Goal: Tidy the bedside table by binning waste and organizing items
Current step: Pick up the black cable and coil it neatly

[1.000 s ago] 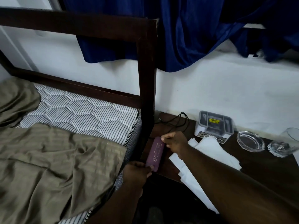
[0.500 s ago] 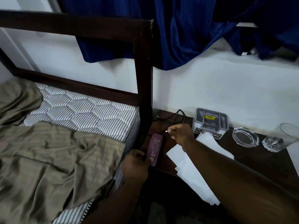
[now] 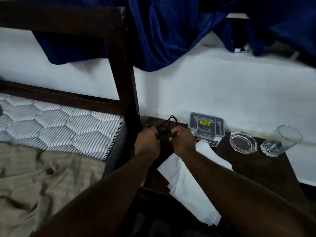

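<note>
The left hand (image 3: 147, 142) has come up from the front edge of the bedside table (image 3: 256, 161), where it held a purple case a second ago, and now meets the right hand (image 3: 183, 141) at the back left corner. The case is no longer in view. Both hands have their fingers curled round the black cable (image 3: 171, 121). The left grips it close to the dark bed post (image 3: 123, 82), and the right pinches it just beside the grey box (image 3: 206, 127). A loop of the cable stands up between and behind the two hands, against the white wall.

The right forearm lies across a loose stack of white papers (image 3: 186, 182), which overhangs the table's front edge. The grey box sits at the back of the table by the wall and bears a yellow label on top. To its right is a glass ashtray (image 3: 243, 141), and just beyond that a drinking glass (image 3: 282, 142) lies tilted on its side near the table's right edge.

Left of the post are a striped quilted mattress (image 3: 59, 122) and a rumpled olive sheet (image 3: 42, 177). A blue curtain (image 3: 171, 31) hangs above.
</note>
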{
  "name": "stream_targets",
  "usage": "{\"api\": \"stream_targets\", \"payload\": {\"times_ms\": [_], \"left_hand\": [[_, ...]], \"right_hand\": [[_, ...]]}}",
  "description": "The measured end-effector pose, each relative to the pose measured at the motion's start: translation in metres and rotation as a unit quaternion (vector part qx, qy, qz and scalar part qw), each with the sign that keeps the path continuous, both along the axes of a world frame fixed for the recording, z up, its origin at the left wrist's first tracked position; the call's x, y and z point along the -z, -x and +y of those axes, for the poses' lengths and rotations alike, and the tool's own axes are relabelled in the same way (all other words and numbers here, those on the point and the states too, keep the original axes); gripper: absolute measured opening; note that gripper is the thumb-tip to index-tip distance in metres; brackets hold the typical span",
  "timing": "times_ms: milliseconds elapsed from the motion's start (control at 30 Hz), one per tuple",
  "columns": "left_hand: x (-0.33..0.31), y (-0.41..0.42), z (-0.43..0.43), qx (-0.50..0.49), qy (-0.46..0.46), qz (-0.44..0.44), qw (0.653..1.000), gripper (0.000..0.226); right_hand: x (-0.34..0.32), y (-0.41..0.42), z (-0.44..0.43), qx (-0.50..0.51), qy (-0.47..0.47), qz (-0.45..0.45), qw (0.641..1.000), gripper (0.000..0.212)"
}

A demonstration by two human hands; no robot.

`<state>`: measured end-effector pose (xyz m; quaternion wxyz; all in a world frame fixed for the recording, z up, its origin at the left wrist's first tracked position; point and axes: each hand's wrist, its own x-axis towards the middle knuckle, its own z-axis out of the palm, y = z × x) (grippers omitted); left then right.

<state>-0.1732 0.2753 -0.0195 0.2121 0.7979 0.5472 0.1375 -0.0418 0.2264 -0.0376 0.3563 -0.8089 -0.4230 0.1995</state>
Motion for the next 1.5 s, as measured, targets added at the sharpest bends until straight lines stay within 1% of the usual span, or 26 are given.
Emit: {"api": "stream_targets", "payload": {"times_ms": [67, 200, 267, 300, 367, 400, 467, 533, 600, 633, 700, 733, 767, 833, 933, 1067, 1200, 1333, 1400, 1500], "left_hand": [[0.006, -0.011, 0.012, 0.016, 0.003, 0.045, 0.999, 0.036], [0.014, -0.029, 0.03, 0.054, -0.006, 0.092, 0.994, 0.039], [0.017, -0.035, 0.039, 0.067, -0.009, 0.11, 0.992, 0.044], [0.018, -0.037, 0.044, 0.07, -0.009, 0.116, 0.991, 0.05], [0.018, -0.04, 0.054, 0.091, -0.012, 0.141, 0.986, 0.063], [0.018, -0.042, 0.059, 0.106, -0.009, 0.162, 0.981, 0.065], [0.016, -0.046, 0.068, 0.124, 0.014, 0.189, 0.974, 0.058], [0.015, -0.049, 0.072, 0.133, 0.029, 0.177, 0.975, 0.043], [0.015, -0.051, 0.074, 0.139, 0.034, 0.141, 0.979, 0.031], [0.016, -0.051, 0.073, 0.139, 0.04, 0.125, 0.981, 0.028], [0.017, -0.051, 0.072, 0.133, 0.052, 0.092, 0.986, 0.032], [0.018, -0.051, 0.072, 0.13, 0.051, 0.076, 0.987, 0.033], [0.019, -0.051, 0.071, 0.128, 0.047, 0.065, 0.989, 0.03], [0.022, -0.051, 0.069, 0.123, 0.039, 0.06, 0.99, 0.021], [0.025, -0.051, 0.068, 0.124, 0.034, 0.052, 0.99, 0.014], [0.023, -0.048, 0.065, 0.135, 0.025, 0.022, 0.99, 0.018], [0.017, -0.047, 0.063, 0.143, 0.004, -0.006, 0.99, 0.025], [0.004, -0.045, 0.061, 0.142, -0.01, -0.002, 0.99, 0.019], [-0.005, -0.044, 0.059, 0.143, -0.013, -0.006, 0.99, 0.016], [-0.021, -0.04, 0.054, 0.145, -0.026, -0.011, 0.989, 0.019]], "right_hand": [[0.003, 0.003, 0.002, -0.007, 0.017, -0.032, 0.999, 0.036], [0.006, 0.004, 0.012, -0.016, 0.036, -0.026, 0.999, 0.05], [0.008, 0.002, 0.019, -0.008, 0.032, 0.0, 0.999, 0.054], [0.01, 0.001, 0.022, -0.003, 0.03, 0.01, 0.999, 0.054], [0.013, -0.002, 0.027, -0.001, 0.037, 0.0, 0.999, 0.054], [0.016, -0.003, 0.03, -0.002, 0.037, -0.002, 0.999, 0.053], [0.02, -0.005, 0.034, 0.004, 0.033, 0.019, 0.999, 0.047], [0.025, -0.006, 0.038, 0.015, 0.024, 0.021, 0.999, 0.041], [0.029, -0.007, 0.041, 0.015, 0.028, 0.013, 0.999, 0.039], [0.032, -0.008, 0.043, 0.016, 0.027, 0.025, 0.999, 0.039], [0.035, -0.009, 0.046, 0.002, 0.025, 0.086, 0.996, 0.04], [0.037, -0.009, 0.048, 0.006, 0.028, 0.091, 0.995, 0.04], [0.039, -0.009, 0.051, 0.009, 0.026, 0.085, 0.996, 0.04], [0.037, -0.006, 0.052, 0.029, 0.022, 0.123, 0.992, 0.037], [0.035, -0.005, 0.05, 0.045, 0.028, 0.075, 0.996, 0.033], [0.033, -0.002, 0.048, 0.073, -0.004, 0.122, 0.99, 0.031], [0.024, -0.003, 0.048, 0.062, -0.02, 0.094, 0.993, 0.029], [0.011, 0.001, 0.047, 0.126, -0.049, 0.17, 0.976, 0.019], [0.002, 0.001, 0.047, 0.13, -0.062, 0.183, 0.972, 0.019], [-0.015, 0.001, 0.044, 0.143, -0.086, 0.205, 0.964, 0.015]]}}
